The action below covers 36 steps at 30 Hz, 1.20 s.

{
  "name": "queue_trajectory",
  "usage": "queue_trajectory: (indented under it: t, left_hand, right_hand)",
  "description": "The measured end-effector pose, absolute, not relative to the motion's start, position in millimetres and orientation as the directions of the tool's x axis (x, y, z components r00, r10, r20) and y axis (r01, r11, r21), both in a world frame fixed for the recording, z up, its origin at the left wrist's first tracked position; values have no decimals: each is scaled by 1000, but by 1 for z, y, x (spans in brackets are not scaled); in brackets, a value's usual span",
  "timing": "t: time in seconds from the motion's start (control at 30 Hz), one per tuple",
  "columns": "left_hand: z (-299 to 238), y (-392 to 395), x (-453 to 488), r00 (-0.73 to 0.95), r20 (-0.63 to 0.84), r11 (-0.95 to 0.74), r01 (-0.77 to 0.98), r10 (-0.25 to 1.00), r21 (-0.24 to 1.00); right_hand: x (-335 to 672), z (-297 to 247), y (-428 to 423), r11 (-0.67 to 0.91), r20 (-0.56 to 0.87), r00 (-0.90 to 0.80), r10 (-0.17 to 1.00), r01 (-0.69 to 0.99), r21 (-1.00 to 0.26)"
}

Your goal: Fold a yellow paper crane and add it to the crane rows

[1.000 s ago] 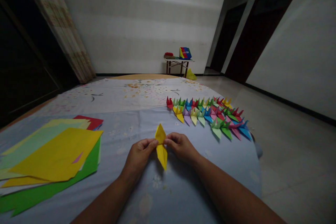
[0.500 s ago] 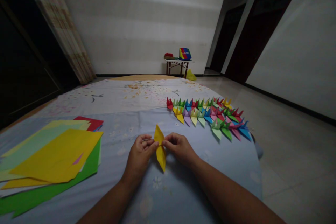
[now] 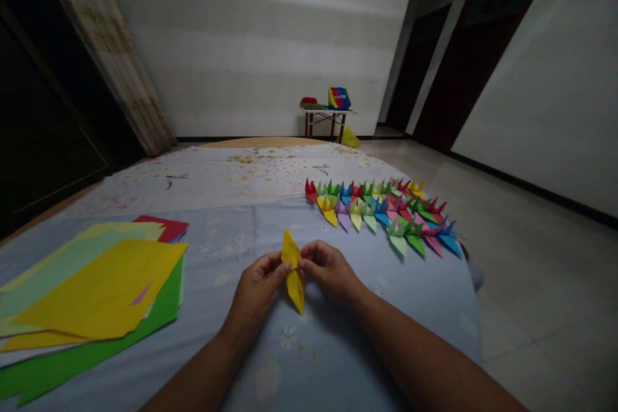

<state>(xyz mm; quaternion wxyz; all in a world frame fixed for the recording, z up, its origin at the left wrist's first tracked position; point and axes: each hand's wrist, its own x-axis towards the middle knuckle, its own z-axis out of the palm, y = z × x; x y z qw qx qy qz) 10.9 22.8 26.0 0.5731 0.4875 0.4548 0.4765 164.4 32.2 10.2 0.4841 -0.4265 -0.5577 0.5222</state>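
A yellow folded paper [image 3: 292, 270], long and pointed at both ends, is held between my two hands above the blue tablecloth. My left hand [image 3: 261, 277] pinches its left side near the middle, thumb in front. On the opposite side, my right hand [image 3: 328, 267] grips the same middle part between thumb and forefinger. The fingertips behind the paper are partly hidden. Several finished paper cranes [image 3: 357, 207] in many colours stand in rows to the right, beyond my right hand.
At the left lies a stack of coloured paper sheets [image 3: 106, 283], yellow, green, pale and red. The round table carries a floral tablecloth [image 3: 270, 170]. Against the far wall stands a small side table [image 3: 328, 111] with a colourful box [image 3: 339, 98] on it.
The fingers of my left hand have curled in closer behind the yellow folded paper. The paper has tilted slightly; both hands stay in nearly the same place.
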Motion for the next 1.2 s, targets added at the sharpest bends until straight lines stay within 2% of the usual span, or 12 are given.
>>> queue_trajectory:
  t: [0.17, 0.4, 0.57, 0.9, 1.2]
  left_hand:
    - [25, 22, 12, 120, -57, 69, -99, 991, 993]
    - [25, 19, 14, 150, -126, 152, -171, 981, 974]
    - [26, 17, 15, 126, -141, 161, -169, 982, 972]
    - [22, 19, 14, 151, -160, 188, -194, 976, 963]
    - [17, 22, 11, 139, -173, 197, -185, 975, 963]
  right_hand:
    - [163, 10, 32, 98, 104, -177, 979, -40, -994]
    - [162, 7, 32, 81, 88, -168, 982, -49, -996]
    - [160, 4, 33, 91, 87, -99, 991, 45, -995]
    - [158, 6, 29, 143, 129, -82, 988, 205, -968]
    - [157, 6, 28, 160, 142, -89, 986, 255, -954]
